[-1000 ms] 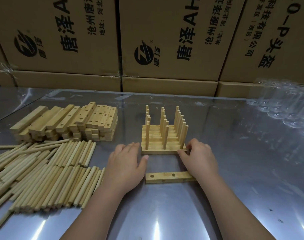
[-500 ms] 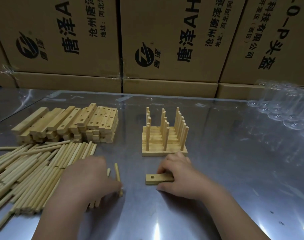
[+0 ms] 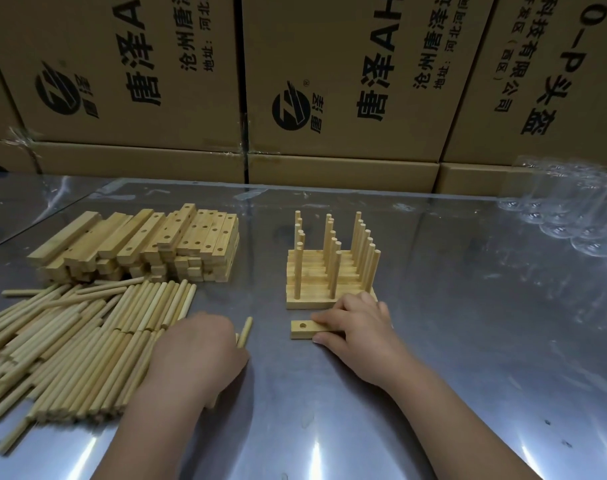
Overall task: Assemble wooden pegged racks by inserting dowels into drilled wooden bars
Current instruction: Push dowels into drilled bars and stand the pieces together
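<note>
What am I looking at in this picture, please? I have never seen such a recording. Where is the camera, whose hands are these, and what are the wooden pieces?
There is no machine here: a person works with two bare hands. The picture comes from a camera worn on the person's head, looking down at a shiny metal table. The left hand holds a stick beside a big pile of sticks. The right hand pinches a short drilled bar that lies on the table. Just behind it stand the finished racks: bars with sticks upright in their holes. Far left is a stack of bars. Cardboard boxes stand behind the table.
</note>
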